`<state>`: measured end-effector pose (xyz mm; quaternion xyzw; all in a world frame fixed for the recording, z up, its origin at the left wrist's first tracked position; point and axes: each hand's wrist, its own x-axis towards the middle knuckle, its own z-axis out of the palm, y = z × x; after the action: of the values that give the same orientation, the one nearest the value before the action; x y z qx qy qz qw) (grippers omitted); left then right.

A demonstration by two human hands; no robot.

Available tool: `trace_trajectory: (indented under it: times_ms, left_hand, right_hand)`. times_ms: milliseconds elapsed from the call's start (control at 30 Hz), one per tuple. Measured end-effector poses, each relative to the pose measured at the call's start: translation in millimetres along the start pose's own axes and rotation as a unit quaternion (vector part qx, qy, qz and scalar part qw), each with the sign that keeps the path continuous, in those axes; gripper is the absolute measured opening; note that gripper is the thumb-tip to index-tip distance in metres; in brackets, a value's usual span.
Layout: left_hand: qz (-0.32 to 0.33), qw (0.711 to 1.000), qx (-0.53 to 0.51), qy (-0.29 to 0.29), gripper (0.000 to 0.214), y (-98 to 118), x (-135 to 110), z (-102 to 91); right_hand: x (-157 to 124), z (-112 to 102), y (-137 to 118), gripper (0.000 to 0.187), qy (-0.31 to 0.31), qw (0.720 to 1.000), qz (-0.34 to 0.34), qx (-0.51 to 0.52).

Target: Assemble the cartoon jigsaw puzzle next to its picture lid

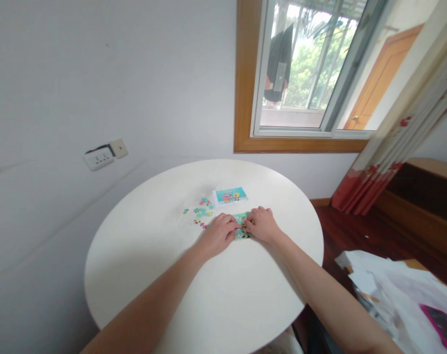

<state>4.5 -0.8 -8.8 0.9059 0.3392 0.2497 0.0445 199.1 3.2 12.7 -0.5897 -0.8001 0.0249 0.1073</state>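
On the round white table (153, 255), my left hand (220, 232) and my right hand (262, 223) rest side by side, fingers curled down onto a small partly assembled turquoise jigsaw (241, 227) that shows between them. Both hands press or pinch at its pieces; the fingertips meet near the puzzle's middle. Several loose turquoise and pink puzzle pieces (203, 211) lie scattered just left of and beyond my left hand. A small picture card (229, 195) with cartoon figures lies flat a little farther away.
The table stands against a white wall with a power socket (99, 158). A wood-framed window (300, 73) is ahead on the right, a curtain (400, 142) beside it. Papers and plastic (400, 290) lie at lower right beside a wooden bench (426, 196).
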Motion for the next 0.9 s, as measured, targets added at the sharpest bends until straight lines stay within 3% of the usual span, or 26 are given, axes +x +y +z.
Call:
trace_trajectory:
  times_ms: [133,267,500,900]
  left_hand:
    - [0.005,1.000,0.001,0.005,0.020,-0.7,-0.3,0.1]
    - [0.005,1.000,-0.001,0.005,0.020,0.3,-0.1,-0.8]
    - [-0.001,1.000,-0.005,0.001,0.022,2.5,0.3,-2.0]
    - [-0.001,1.000,-0.004,0.002,0.021,2.2,-0.5,-3.2]
  right_hand:
    - [1.4,-2.5,12.6,0.031,0.030,0.998,0.014,0.048]
    - [1.4,-2.2,21.2,0.022,0.010,0.996,-0.015,0.092]
    - [-2.0,-2.8,20.9,0.024,-0.008,0.994,-0.062,0.091]
    - [1.5,0.9,23.1,0.024,-0.022,0.990,-0.069,0.124]
